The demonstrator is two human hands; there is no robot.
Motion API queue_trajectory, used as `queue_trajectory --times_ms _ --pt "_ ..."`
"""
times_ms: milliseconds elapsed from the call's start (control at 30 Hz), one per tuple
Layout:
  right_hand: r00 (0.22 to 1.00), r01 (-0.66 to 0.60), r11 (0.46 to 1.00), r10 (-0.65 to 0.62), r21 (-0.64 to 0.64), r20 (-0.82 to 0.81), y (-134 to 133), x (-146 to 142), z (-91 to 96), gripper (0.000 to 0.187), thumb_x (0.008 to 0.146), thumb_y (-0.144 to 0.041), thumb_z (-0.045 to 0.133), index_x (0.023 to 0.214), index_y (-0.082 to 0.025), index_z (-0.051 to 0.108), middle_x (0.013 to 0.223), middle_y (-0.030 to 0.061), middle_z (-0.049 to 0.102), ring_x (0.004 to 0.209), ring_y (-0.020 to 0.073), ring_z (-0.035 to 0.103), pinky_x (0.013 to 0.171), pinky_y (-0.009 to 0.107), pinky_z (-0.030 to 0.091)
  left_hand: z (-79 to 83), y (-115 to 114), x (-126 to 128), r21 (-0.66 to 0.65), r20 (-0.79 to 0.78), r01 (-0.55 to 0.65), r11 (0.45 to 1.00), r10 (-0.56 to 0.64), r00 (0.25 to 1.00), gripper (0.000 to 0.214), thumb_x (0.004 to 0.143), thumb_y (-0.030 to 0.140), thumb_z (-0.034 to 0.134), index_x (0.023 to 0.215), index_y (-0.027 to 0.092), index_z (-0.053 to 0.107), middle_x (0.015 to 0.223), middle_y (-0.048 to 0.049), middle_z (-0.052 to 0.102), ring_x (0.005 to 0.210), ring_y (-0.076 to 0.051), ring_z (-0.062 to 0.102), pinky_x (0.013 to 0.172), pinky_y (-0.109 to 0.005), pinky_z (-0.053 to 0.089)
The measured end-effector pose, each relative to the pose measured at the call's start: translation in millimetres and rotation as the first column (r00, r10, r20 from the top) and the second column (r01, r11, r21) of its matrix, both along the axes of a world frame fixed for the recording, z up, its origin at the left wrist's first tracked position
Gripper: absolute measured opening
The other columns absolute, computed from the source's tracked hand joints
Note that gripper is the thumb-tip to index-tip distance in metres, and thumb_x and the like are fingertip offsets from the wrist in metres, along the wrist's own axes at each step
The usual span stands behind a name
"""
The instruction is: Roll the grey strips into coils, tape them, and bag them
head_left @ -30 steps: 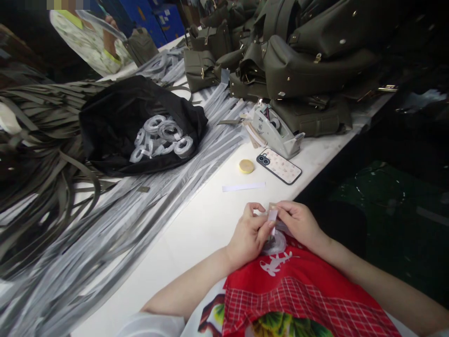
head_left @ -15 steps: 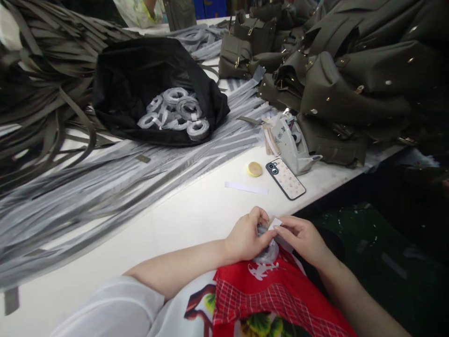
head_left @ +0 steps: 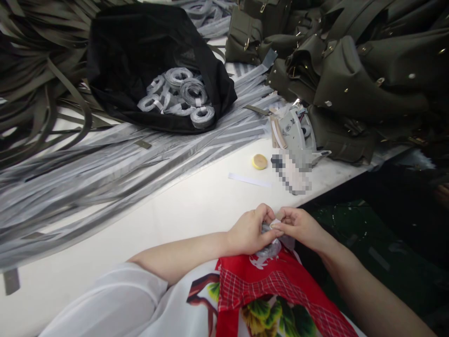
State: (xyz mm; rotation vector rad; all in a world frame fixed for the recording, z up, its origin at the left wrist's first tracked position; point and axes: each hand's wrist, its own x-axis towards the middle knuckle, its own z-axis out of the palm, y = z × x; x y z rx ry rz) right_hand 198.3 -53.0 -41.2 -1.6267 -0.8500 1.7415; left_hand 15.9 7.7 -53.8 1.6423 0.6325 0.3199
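Observation:
My left hand (head_left: 249, 231) and my right hand (head_left: 300, 224) meet at the near edge of the white table (head_left: 182, 210), just above my red shirt. Both are closed. The left hand grips a coiled grey strip roll (head_left: 268, 248) that shows below its fingers. The right hand pinches a small white tape piece (head_left: 274, 223) against the top of that roll. Fingers of both hands touch each other there.
A black bag (head_left: 140, 51) holds several coiled grey rolls (head_left: 182, 96). Long grey strips (head_left: 105, 178) cover the left table. Olive handbags (head_left: 351, 70) pile up at the back right. A tape dispenser (head_left: 293, 128), a yellow disc (head_left: 259, 161), a blurred phone (head_left: 293, 171) and a white strip (head_left: 249, 179) lie nearby.
The view has swung down and left. My hands have drawn closer together; the white piece stood up between my fingers before and is now pressed down onto the roll.

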Motion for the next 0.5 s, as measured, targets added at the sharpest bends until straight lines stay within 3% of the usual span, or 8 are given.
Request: queue_trajectory --times_ms 300,500 --pt "0.997 -0.074 0.996 0.073 -0.052 -0.020 0.5 11.3 2.4 0.029 0.070 -0.040 0.079 0.073 -0.016 0.063 0.067 -0.0006 0.068 0.062 0.0135 0.062 0.060 0.026 0.047 3.0 1.2 0.9 0.000 0.008 0.010 1.000 -0.010 1.000 0.029 0.083 0.036 0.064 0.097 0.021 0.044 0.082 -0.0008 0.068 0.071 -0.015 0.062 0.066 -0.025 0.045" --pt "0.987 -0.148 0.989 0.149 -0.011 0.056 0.6 6.7 3.9 0.026 0.074 -0.035 0.074 0.071 -0.019 0.054 0.059 -0.0043 0.062 0.055 0.0116 0.058 0.052 0.022 0.043 0.9 -0.1 1.0 0.002 -0.010 0.034 0.999 -0.034 0.999 0.029 0.082 0.036 0.064 0.097 0.021 0.044 0.085 -0.0018 0.068 0.075 -0.016 0.064 0.069 -0.026 0.046"
